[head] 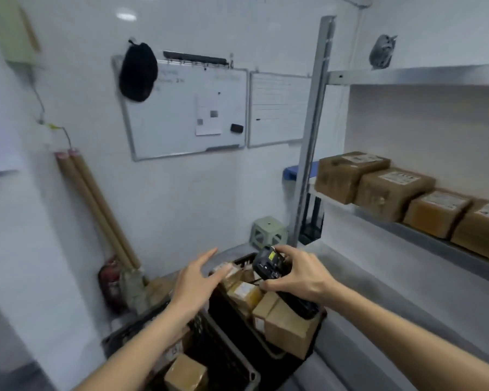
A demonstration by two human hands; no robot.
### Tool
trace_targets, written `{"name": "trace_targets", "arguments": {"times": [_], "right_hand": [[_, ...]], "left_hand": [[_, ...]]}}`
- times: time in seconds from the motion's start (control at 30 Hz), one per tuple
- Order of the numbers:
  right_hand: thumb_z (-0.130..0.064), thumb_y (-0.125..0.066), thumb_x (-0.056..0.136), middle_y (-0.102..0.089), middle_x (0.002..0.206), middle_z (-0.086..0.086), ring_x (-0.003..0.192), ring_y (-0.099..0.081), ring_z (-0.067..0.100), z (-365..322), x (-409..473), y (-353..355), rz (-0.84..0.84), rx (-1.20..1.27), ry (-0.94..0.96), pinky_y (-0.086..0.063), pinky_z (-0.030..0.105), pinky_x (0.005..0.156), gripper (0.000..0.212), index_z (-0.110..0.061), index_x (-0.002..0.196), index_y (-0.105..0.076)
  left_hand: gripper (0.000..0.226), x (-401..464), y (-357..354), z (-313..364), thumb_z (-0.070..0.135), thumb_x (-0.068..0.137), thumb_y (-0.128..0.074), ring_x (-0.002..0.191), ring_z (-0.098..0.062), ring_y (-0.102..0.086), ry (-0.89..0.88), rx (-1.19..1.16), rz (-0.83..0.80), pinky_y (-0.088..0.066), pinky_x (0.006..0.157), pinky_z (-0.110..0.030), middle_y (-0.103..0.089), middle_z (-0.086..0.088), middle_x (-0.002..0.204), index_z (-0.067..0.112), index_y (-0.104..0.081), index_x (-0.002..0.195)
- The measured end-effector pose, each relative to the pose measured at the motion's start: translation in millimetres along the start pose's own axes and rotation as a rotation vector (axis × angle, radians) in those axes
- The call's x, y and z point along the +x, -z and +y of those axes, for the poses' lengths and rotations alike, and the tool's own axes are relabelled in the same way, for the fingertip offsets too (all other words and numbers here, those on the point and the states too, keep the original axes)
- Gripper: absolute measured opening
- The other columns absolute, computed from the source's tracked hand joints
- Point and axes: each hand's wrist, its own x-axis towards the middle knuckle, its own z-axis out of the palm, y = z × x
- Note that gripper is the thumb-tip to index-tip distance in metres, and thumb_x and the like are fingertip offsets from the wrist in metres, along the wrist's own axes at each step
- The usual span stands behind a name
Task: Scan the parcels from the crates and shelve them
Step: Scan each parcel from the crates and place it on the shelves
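Note:
My right hand [297, 273] grips a black handheld scanner [268, 263] over the far black crate [268, 351], which holds several brown cardboard parcels [290, 328]. My left hand [196, 283] hovers open with spread fingers just left of that crate, near a small parcel [226, 270]. A nearer black crate [223, 359] holds another brown parcel [185, 375]. On the metal shelf [424, 232] at the right, several wrapped brown parcels [393, 190] with white labels stand in a row.
Two whiteboards [181, 114] hang on the wall ahead, with a black cap on one corner. Cardboard tubes [96, 210] lean at the left above a red extinguisher [110, 283]. A small green stool [268, 231] stands by the shelf post [311, 136].

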Motion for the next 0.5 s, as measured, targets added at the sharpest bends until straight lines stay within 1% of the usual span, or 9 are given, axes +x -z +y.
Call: {"name": "trace_targets", "arguments": {"times": [0.07, 0.13, 0.2, 0.23, 0.27, 0.33, 0.4, 0.43, 0.5], "right_hand": [[-0.058, -0.086, 0.064, -0.072, 0.121, -0.009, 0.106, -0.066, 0.009, -15.3, 29.8, -32.2, -0.03, 0.001, 0.036, -0.054, 0.028, 0.092, 0.09, -0.03, 0.144, -0.057], [-0.061, -0.086, 0.061, -0.074, 0.114, -0.012, 0.104, -0.067, 0.008, -23.9, 59.8, -64.0, -0.069, 0.004, 0.06, -0.055, 0.029, 0.091, 0.087, -0.034, 0.139, -0.06], [-0.057, -0.088, 0.064, -0.073, 0.111, -0.012, 0.105, -0.067, 0.01, -28.4, 88.1, -95.9, -0.126, 0.019, 0.077, -0.054, 0.03, 0.09, 0.077, -0.035, 0.133, -0.062], [-0.054, -0.089, 0.066, -0.072, 0.114, -0.009, 0.109, -0.066, 0.013, -28.6, 102.3, -112.3, -0.159, 0.023, 0.085, -0.053, 0.031, 0.093, 0.075, -0.034, 0.134, -0.062], [-0.053, -0.089, 0.067, -0.07, 0.12, -0.008, 0.115, -0.064, 0.015, -27.4, 116.5, -129.2, -0.192, 0.024, 0.091, -0.052, 0.033, 0.097, 0.078, -0.031, 0.137, -0.06], [-0.058, -0.087, 0.066, -0.068, 0.129, -0.007, 0.124, -0.061, 0.017, -20.8, 145.6, -164.4, -0.242, 0.038, 0.103, -0.051, 0.034, 0.101, 0.09, -0.03, 0.145, -0.055], [-0.054, -0.088, 0.071, -0.065, 0.134, -0.003, 0.129, -0.058, 0.02, -10.5, 174.7, -201.0, -0.311, 0.054, 0.106, -0.047, 0.027, 0.097, 0.092, -0.027, 0.151, -0.049], [-0.049, -0.088, 0.075, -0.065, 0.133, -0.002, 0.129, -0.058, 0.02, -4.5, 188.2, -219.5, -0.345, 0.063, 0.101, -0.044, 0.025, 0.093, 0.089, -0.026, 0.151, -0.048], [-0.047, -0.087, 0.078, -0.066, 0.129, -0.001, 0.127, -0.06, 0.021, 7.5, 211.6, -255.9, -0.395, 0.081, 0.091, -0.046, 0.027, 0.093, 0.086, -0.025, 0.152, -0.048]], "left_hand": [[0.065, 9.8, 20.2, -27.7, 0.048, 0.087, -0.072, 0.136, -0.007, -0.041, 0.034, 0.012, 0.039, -0.031, 0.101, -0.02, -0.049, 0.007, 0.151, 0.027, -0.052, 0.146], [0.066, 19.3, 34.2, -55.1, 0.048, 0.087, -0.072, 0.138, -0.008, -0.042, 0.066, 0.023, 0.072, -0.031, 0.102, -0.02, -0.049, 0.007, 0.15, 0.025, -0.052, 0.146], [0.065, 28.5, 43.6, -88.0, 0.048, 0.087, -0.072, 0.138, -0.01, -0.043, 0.111, 0.026, 0.096, -0.032, 0.104, -0.022, -0.05, 0.009, 0.149, 0.026, -0.053, 0.145], [0.065, 33.1, 46.7, -106.9, 0.049, 0.087, -0.072, 0.137, -0.01, -0.044, 0.136, 0.033, 0.11, -0.033, 0.106, -0.023, -0.05, 0.009, 0.149, 0.027, -0.053, 0.145], [0.065, 37.1, 49.0, -126.2, 0.051, 0.086, -0.071, 0.138, -0.011, -0.044, 0.163, 0.042, 0.127, -0.034, 0.107, -0.025, -0.05, 0.009, 0.15, 0.029, -0.053, 0.144], [0.065, 44.9, 50.4, -166.3, 0.054, 0.086, -0.07, 0.139, -0.012, -0.043, 0.235, 0.056, 0.162, -0.035, 0.109, -0.029, -0.049, 0.01, 0.15, 0.031, -0.052, 0.144], [0.067, 53.2, 48.1, -206.5, 0.056, 0.086, -0.07, 0.138, -0.013, -0.044, 0.325, 0.068, 0.201, -0.037, 0.11, -0.031, -0.05, 0.01, 0.148, 0.032, -0.051, 0.145], [0.068, 56.8, 45.8, -227.5, 0.057, 0.085, -0.07, 0.137, -0.013, -0.046, 0.367, 0.067, 0.217, -0.039, 0.109, -0.031, -0.052, 0.01, 0.147, 0.032, -0.051, 0.146], [0.068, 61.7, 39.4, -269.0, 0.059, 0.085, -0.069, 0.132, -0.013, -0.051, 0.445, 0.061, 0.252, -0.041, 0.108, -0.033, -0.057, 0.009, 0.141, 0.032, -0.051, 0.145]]}}
